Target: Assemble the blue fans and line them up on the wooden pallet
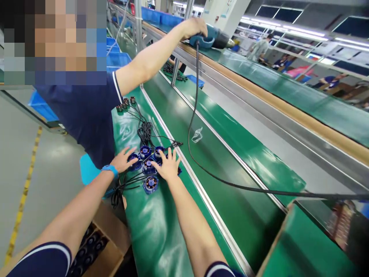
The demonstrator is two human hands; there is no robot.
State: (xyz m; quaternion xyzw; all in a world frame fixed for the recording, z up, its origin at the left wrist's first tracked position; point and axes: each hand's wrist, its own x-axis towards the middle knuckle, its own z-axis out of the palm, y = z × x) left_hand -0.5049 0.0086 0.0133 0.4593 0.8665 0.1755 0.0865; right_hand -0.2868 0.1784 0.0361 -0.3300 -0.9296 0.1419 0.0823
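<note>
Several round blue parts with black wires [145, 152] lie clustered on the green table edge [150, 231]. My left hand [123, 159] rests flat with fingers spread on the left part of the cluster. On the right side of the cluster my right hand [167, 166] presses down, fingers apart. One blue part [150, 184] sits just nearer to me, untouched. Neither hand grips anything that I can see.
A co-worker in a dark shirt [86, 115] stands at the left, one hand on a teal power tool [205, 38] whose black cord [193, 115] hangs across the green conveyor [230, 154]. Small metal parts [125, 104] lie farther along. A cardboard box [100, 250] sits below.
</note>
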